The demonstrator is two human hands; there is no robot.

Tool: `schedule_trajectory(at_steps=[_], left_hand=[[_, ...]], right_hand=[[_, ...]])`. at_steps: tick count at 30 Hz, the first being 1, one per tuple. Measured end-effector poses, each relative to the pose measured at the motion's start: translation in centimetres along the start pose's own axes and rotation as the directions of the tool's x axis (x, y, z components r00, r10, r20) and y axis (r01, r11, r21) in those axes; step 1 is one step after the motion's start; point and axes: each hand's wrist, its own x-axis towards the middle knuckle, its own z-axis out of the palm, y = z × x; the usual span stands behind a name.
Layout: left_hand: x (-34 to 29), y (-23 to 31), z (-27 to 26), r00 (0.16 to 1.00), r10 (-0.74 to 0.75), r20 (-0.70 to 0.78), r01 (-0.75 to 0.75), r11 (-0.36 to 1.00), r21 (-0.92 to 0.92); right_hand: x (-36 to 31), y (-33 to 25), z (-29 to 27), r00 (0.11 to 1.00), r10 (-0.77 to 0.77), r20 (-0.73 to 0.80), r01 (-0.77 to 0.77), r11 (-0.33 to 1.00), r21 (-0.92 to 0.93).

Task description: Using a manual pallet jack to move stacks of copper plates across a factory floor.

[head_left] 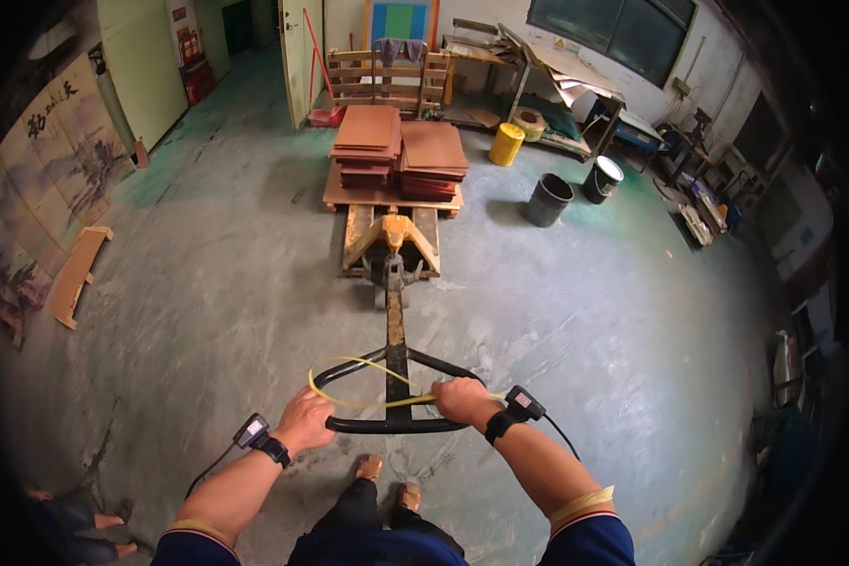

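A pallet jack stands ahead of me, its yellow body (pixel 396 231) under a wooden pallet (pixel 338 195) loaded with stacks of reddish-brown sheets (pixel 432 148). Its black loop handle (pixel 396 426) reaches back to me. My left hand (pixel 305 420) is closed round the left side of the loop, and my right hand (pixel 464 401) grips the right side. Across the handle curves a thin yellow strap (pixel 313 382), running to my right hand; whether the fingers pinch it is hidden. Each wrist wears a black band with a small boxed device and a cable.
A yellow bucket (pixel 507 144), a dark open bucket (pixel 550 200) and a white-lidded bucket (pixel 603 179) stand right of the pallet. Behind are an upright wooden rack (pixel 349 80) and cluttered workbenches (pixel 575 71). A brown board (pixel 80 274) lies left. Another person's legs (pixel 80 519) show lower left.
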Motion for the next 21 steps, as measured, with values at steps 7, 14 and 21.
schedule_trajectory(at_steps=[7, 14, 21], left_hand=[[1.2, -1.4, -0.6, 0.998, 0.059, 0.001, -0.059, 0.998, 0.015], [0.1, -0.5, -0.7, 0.996, 0.033, -0.078, -0.039, 0.997, -0.073], [3.0, 0.1, -0.5, 0.988, 0.090, -0.126, -0.098, 0.993, -0.062]], right_hand=[[3.0, 1.1, -2.2, 0.865, -0.448, 0.225, 0.495, 0.836, -0.237], [2.8, 1.3, 0.0, 0.900, -0.367, 0.236, 0.423, 0.868, -0.262], [1.7, 3.6, -2.1, 0.889, 0.200, -0.413, 0.040, 0.863, 0.504]])
